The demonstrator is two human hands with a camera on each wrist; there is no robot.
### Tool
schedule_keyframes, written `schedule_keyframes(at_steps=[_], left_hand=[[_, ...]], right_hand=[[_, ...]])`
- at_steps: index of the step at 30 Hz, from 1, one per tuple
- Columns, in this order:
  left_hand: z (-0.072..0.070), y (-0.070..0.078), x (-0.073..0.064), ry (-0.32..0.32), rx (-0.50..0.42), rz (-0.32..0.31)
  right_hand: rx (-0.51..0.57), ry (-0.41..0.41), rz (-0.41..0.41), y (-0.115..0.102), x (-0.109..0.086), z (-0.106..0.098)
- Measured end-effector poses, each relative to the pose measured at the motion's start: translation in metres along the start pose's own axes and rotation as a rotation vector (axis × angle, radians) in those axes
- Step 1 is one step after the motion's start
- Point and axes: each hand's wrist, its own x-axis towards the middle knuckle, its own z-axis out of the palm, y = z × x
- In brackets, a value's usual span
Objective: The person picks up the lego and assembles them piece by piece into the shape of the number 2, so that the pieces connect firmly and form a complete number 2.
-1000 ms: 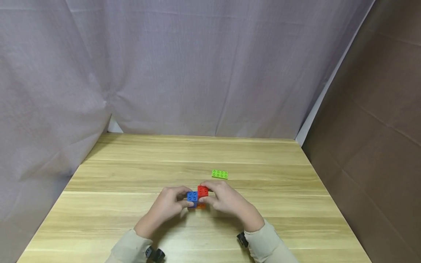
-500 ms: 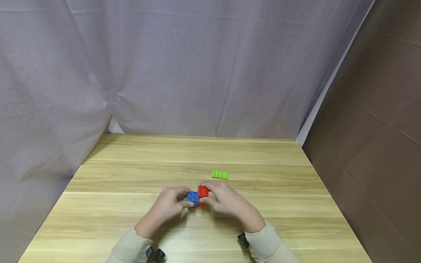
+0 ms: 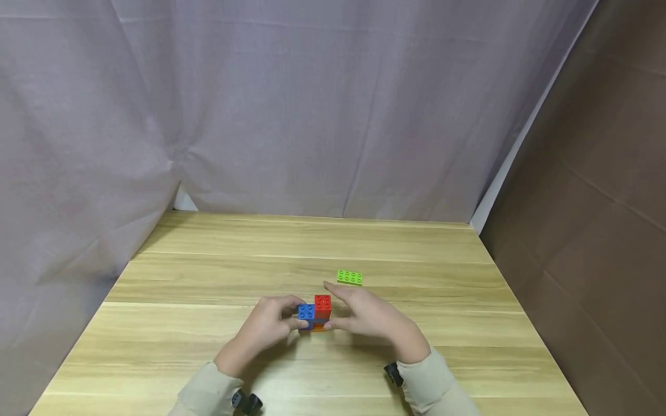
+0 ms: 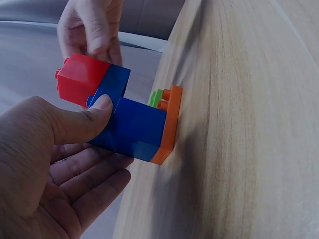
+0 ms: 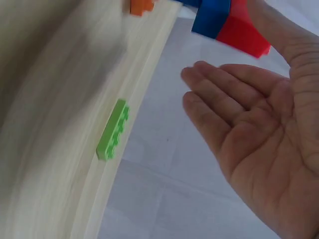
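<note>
Near the middle of the table stands a stack of toy building bricks. An orange plate [image 4: 171, 124] forms the bottom, with studs showing at one end. Above it come blue bricks [image 4: 137, 122], the upper one offset towards the right hand. A red brick [image 3: 322, 303] tops that offset end. My left hand [image 3: 263, 325] pinches the blue part between thumb and fingers. My right hand [image 3: 374, 314] is spread beside the red brick, its fingers straight and the palm bare in the right wrist view; whether its thumb touches the stack I cannot tell.
A flat green plate [image 3: 350, 278] with several studs lies on the wooden table [image 3: 218, 277] just beyond the right hand. Grey cloth [image 3: 291, 115] hangs behind the table, and a brown panel [image 3: 588, 190] borders its right side.
My right hand has let go of the red brick, spread its fingers and drawn slightly right. The red brick remains on the stack; my left hand keeps its hold.
</note>
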Motion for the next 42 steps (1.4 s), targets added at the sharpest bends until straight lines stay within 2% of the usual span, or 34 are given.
schedule_keyframes(at_steps=[7,17,24,28,37,42], left_hand=[[-0.001,0.000,0.000,0.000,-0.017,-0.004],[-0.001,0.000,0.000,0.010,-0.008,-0.011],[-0.001,0.001,0.001,-0.001,-0.020,-0.013],[-0.001,0.001,0.001,0.001,-0.023,-0.018],[0.000,0.000,0.000,0.000,-0.029,-0.015],[0.000,0.000,0.000,-0.001,-0.032,-0.017]], right_hand=[[-0.020,0.010,0.046,0.013,-0.001,-0.002],[-0.113,0.131,0.125,0.029,0.009,-0.004],[-0.145,0.177,0.110,0.044,0.017,0.000],[-0.164,0.164,0.108,0.052,0.022,0.003],[-0.189,0.084,0.188,0.064,0.030,0.009],[-0.198,0.105,0.199,0.068,0.033,0.010]])
